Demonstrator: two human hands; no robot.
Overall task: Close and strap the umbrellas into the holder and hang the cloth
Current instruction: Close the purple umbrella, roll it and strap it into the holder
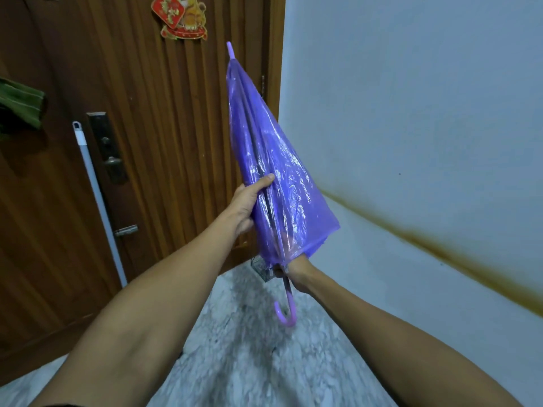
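Two bare forearms reach forward over a pale, grey-veined marble floor [264,362], which runs open and uncluttered up to the door and wall. Nearest, the right hand [296,274] curls around the shaft of the purple umbrella [279,177] just under the canopy's loose lower hem, with the pink hooked handle [286,311] hanging free below it. Higher up, the left hand [249,204] grips the folded canopy from its left side, thumb lying across the glossy film. That canopy is thin translucent plastic, crinkled and shiny, gathered into a narrow cone around dark ribs, flaring at the hem and tapering to a small pale tip pointing up and slightly left. It is held in the air, tilted, between door and wall. Behind it stands a brown ribbed wooden door [176,127] with a dark metal lock plate [107,148]; a white pole [97,198] leans beside that. A green cloth [20,101] hangs at the far left edge. Right, a pale wall [426,98] carries a rusty brown streak.
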